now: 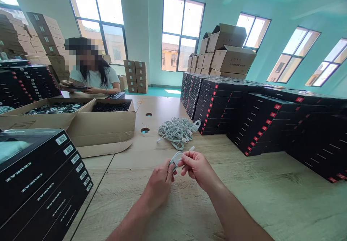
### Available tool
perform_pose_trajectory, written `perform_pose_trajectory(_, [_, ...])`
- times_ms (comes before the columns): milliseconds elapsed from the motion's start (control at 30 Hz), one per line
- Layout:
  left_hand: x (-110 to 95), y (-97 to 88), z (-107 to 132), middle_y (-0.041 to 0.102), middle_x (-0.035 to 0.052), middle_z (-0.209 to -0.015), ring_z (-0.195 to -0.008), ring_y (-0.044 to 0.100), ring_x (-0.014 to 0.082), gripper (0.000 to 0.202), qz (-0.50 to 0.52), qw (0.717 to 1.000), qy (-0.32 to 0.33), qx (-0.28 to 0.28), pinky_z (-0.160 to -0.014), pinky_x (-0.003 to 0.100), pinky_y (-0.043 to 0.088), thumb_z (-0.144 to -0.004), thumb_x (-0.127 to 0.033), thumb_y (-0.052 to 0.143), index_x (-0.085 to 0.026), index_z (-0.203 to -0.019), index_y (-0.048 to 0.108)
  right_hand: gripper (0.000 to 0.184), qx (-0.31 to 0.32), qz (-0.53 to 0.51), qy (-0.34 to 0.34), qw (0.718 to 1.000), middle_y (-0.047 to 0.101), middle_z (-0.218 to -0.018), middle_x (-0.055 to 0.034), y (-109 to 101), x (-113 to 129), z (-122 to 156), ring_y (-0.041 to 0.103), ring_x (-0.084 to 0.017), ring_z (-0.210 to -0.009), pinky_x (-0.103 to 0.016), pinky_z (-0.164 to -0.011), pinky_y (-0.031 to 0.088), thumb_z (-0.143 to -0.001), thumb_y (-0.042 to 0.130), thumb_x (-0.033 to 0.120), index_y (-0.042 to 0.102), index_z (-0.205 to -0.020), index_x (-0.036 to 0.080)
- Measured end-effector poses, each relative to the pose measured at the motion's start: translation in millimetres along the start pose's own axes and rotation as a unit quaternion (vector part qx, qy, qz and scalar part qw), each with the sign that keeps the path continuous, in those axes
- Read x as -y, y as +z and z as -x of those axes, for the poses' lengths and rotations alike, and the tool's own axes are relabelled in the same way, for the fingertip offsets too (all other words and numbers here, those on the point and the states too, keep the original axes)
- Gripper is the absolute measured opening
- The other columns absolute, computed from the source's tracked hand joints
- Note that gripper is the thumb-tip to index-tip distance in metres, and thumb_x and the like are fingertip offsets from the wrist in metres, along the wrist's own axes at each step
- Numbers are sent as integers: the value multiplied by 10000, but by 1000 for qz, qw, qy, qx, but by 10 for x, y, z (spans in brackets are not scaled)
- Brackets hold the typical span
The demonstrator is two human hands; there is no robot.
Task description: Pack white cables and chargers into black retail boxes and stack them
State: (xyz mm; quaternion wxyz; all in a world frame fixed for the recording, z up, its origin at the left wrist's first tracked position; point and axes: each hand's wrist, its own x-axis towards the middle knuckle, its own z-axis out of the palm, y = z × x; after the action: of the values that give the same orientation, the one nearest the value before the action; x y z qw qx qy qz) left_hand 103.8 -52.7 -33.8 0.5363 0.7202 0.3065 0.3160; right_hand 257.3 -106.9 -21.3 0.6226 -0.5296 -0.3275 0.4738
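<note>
My left hand (160,183) and my right hand (196,167) are both closed on a small coiled white cable (177,158) held just above the wooden table (271,197). One end of the cable sticks out past my right fingers. A loose pile of white cables (177,129) lies on the table a short way beyond my hands.
Stacks of black retail boxes (257,118) fill the right side, more black boxes (40,179) lie at the near left. An open cardboard box (103,125) sits left of the cable pile. A person (90,73) sits across the table, handling something. Cardboard cartons (227,51) stand behind.
</note>
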Motion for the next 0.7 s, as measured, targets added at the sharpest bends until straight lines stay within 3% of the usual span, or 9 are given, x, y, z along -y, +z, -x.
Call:
perform_pose_trajectory(100, [8, 28, 7, 647, 7, -684, -586, 546, 162, 263, 16, 1000, -1, 15, -604, 272, 352, -925, -445, 577, -222, -806, 648, 286, -67, 125, -88, 986, 659, -592, 9, 30, -79, -16, 567, -127, -414, -229, -409, 362, -790, 700, 460, 646, -800, 179])
perform_pose_trajectory(233, [34, 53, -25, 631, 10, -669, -574, 532, 146, 383, 98, 994, -27, 29, -569, 267, 364, -899, -564, 574, -199, -793, 620, 208, -120, 288, -178, 933, 541, -493, 45, 52, -160, -14, 502, -141, -458, -266, -481, 344, -855, 653, 408, 712, -819, 212])
perform_pose_trajectory(300, [36, 48, -49, 620, 6, -657, -577, 533, 141, 415, 158, 986, -42, 37, -555, 262, 369, -861, -600, 611, -190, -801, 612, 177, -139, 321, -215, 912, 532, -518, 51, 62, -167, -8, 508, -147, -501, -272, -529, 362, -856, 663, 390, 726, -888, 228])
perform_pose_trajectory(367, [27, 42, -65, 637, 14, -691, -589, 544, 134, 432, 213, 975, -55, 43, -550, 257, 370, -825, -608, 656, -179, -836, 614, 249, -176, 284, -245, 910, 577, -626, 42, 78, -154, -10, 546, -156, -587, -272, -593, 418, -811, 717, 389, 693, -1000, 229])
perform_pose_trajectory(433, [14, 45, -64, 663, 28, -742, -600, 555, 126, 451, 255, 963, -70, 44, -556, 251, 375, -796, -608, 693, -170, -868, 614, 430, -205, 173, -249, 930, 644, -829, -2, 100, -133, -22, 600, -171, -719, -285, -678, 487, -740, 779, 424, 626, -1088, 222])
perform_pose_trajectory(500, [2, 68, -47, 677, 37, -766, -600, 562, 121, 474, 278, 955, -84, 57, -564, 248, 381, -780, -617, 712, -166, -890, 618, 532, -163, 36, -201, 965, 676, -1054, -69, 130, -113, -31, 650, -201, -877, -311, -748, 532, -722, 783, 498, 586, -1131, 221])
perform_pose_trajectory(567, [-2, 106, -23, 670, 33, -744, -574, 553, 118, 508, 280, 952, -91, 84, -556, 248, 377, -759, -651, 719, -166, -875, 620, 523, -66, -70, -121, 988, 691, -1157, -105, 163, -98, -28, 674, -236, -1002, -323, -752, 548, -762, 736, 549, 589, -1144, 223])
perform_pose_trajectory(633, [7, 143, -1, 656, 29, -709, -555, 543, 123, 554, 261, 955, -95, 105, -542, 253, 375, -726, -701, 721, -168, -843, 627, 449, -3, -129, -55, 990, 743, -1033, -97, 196, -89, -18, 706, -251, -963, -304, -671, 539, -786, 705, 537, 609, -1091, 222])
perform_pose_trajectory(700, [37, 160, 0, 642, 29, -663, -548, 532, 133, 602, 221, 963, -101, 117, -535, 257, 374, -684, -753, 721, -169, -804, 640, 361, 0, -154, -30, 988, 747, -799, -61, 224, -92, -19, 722, -241, -771, -276, -571, 503, -765, 703, 489, 609, -984, 217])
